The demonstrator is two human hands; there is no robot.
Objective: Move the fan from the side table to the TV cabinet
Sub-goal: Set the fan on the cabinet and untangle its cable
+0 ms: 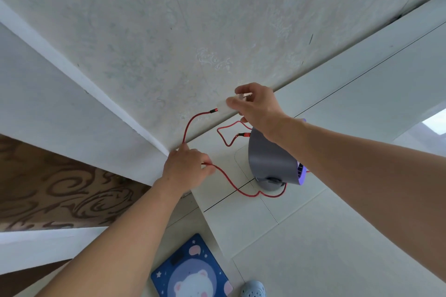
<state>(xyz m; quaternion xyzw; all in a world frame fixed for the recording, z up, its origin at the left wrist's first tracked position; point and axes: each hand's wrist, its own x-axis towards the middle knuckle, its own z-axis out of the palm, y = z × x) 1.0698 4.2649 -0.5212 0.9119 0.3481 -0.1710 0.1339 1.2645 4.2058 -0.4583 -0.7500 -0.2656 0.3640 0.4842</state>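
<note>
A small grey fan (272,159) with a purple front stands on the white TV cabinet top (337,128), close to the wall. A red cable (231,183) runs from the fan's back, loops around its base and rises to a white power adapter (223,106). My right hand (257,109) is closed on that adapter, held against the wall just above the cabinet. My left hand (187,166) pinches the red cable at the cabinet's left end, near the corner of the wall.
The textured wall (193,31) fills the upper view. A white pillar (72,103) and brown patterned wallpaper (60,188) lie to the left. On the pale floor below sit a blue bear-print scale (193,270) and a light blue clog (253,289).
</note>
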